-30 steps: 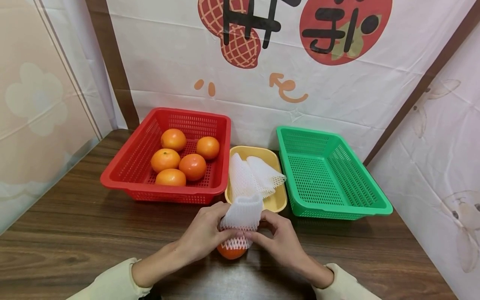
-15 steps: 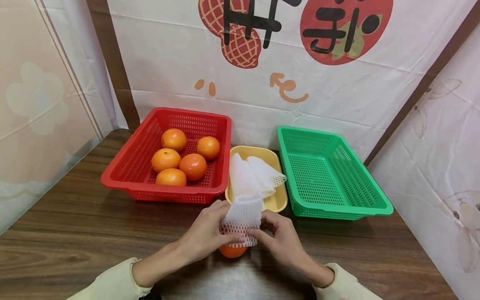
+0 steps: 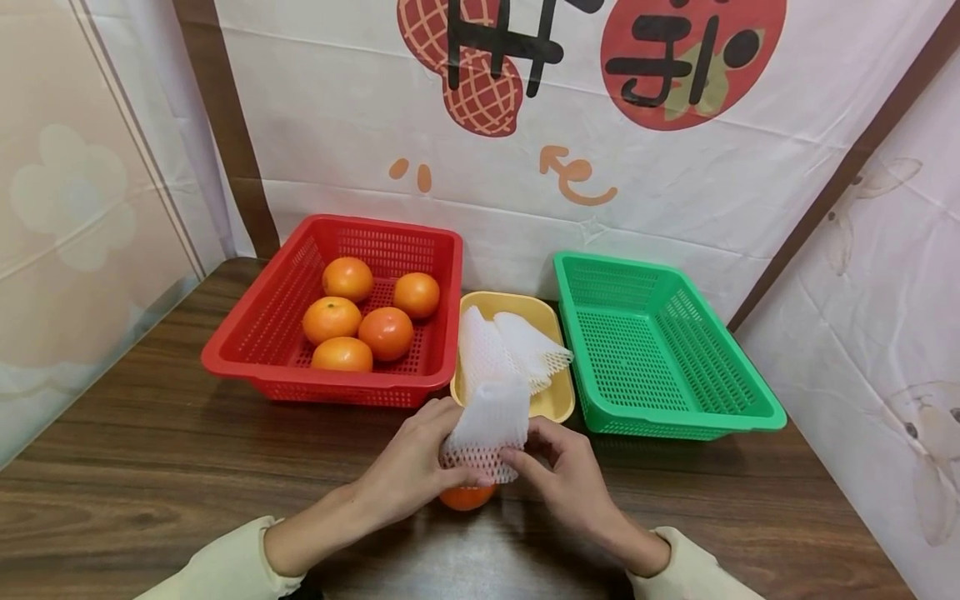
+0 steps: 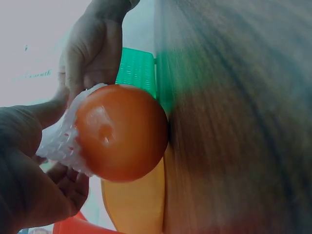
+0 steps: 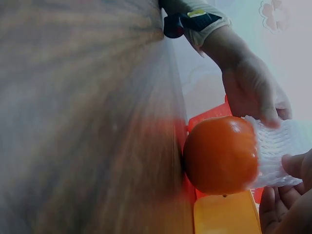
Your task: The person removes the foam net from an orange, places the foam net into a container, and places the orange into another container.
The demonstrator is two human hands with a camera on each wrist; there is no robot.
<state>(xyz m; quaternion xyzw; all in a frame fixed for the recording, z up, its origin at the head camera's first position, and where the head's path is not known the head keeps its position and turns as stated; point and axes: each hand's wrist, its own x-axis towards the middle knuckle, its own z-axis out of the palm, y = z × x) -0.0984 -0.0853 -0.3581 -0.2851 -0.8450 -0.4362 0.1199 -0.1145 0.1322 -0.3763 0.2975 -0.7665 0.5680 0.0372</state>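
Observation:
An orange (image 3: pixel 467 497) rests on the table, with a white foam fruit net (image 3: pixel 491 425) over its upper part. Its lower side is bare in both wrist views, where the orange (image 4: pixel 124 136) pokes out of the net's mouth. My left hand (image 3: pixel 408 462) holds the net from the left, thumb across the front near its lower edge. From the right, my right hand (image 3: pixel 562 471) pinches the net's edge, thumb in front and fingers behind. The fingers behind the net are partly hidden in the head view.
A red basket (image 3: pixel 247 367) with several oranges stands at the back left. Behind the hands is a yellow tray (image 3: pixel 555 404) with more foam nets (image 3: pixel 525 346). A green basket (image 3: pixel 637 358) stands at the right, before a printed cloth backdrop.
The net's lower edge has risen, and more of the orange's front shows below it. My right thumb has shifted up and to the right with the net; the left hand has barely moved.

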